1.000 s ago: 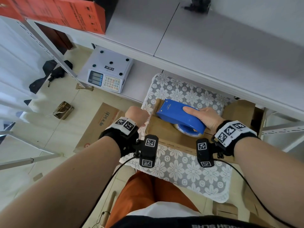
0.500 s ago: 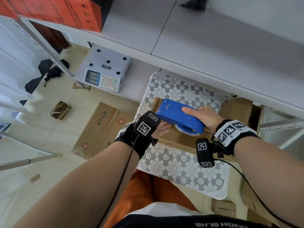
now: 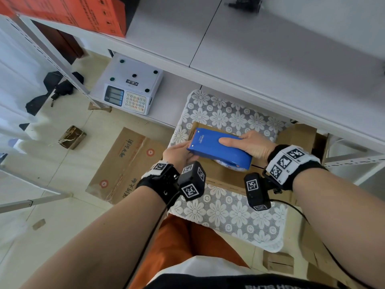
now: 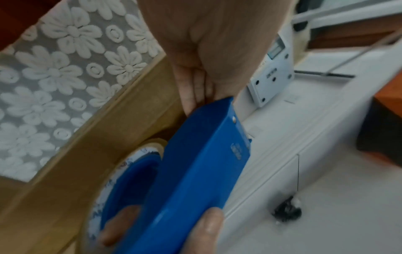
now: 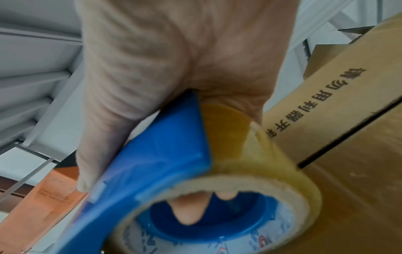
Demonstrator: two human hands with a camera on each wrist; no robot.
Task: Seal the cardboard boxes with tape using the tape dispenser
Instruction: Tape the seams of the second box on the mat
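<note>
Both my hands are on the dispenser (image 3: 218,149). My right hand (image 3: 253,146) is wrapped round its rear, thumb along the blue top and fingers (image 5: 189,211) curled through the tape roll (image 5: 256,163). My left hand (image 3: 179,155) pinches under its front end, by the toothed edge. It sits on the box (image 3: 220,176), which lies on the flowered cloth (image 3: 229,213) toward its far edge. Beyond, a scale (image 3: 129,88) rests on the lower shelf (image 3: 173,101).
</note>
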